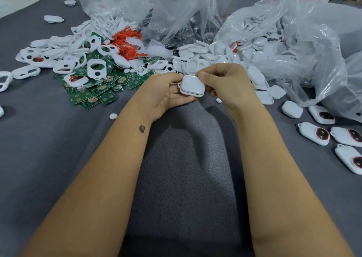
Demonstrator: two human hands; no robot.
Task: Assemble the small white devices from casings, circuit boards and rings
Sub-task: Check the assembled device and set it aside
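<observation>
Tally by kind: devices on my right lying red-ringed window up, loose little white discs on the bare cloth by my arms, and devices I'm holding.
Window-up devices: 4
Loose white discs: 2
Held device: 1
Total: 7

No readable text, labels, brands or numbers appear anywhere. The green circuit boards (92, 92) carry only tiny markings (too small and blurred to make out), and the white casings (195, 53) look plain.
</observation>
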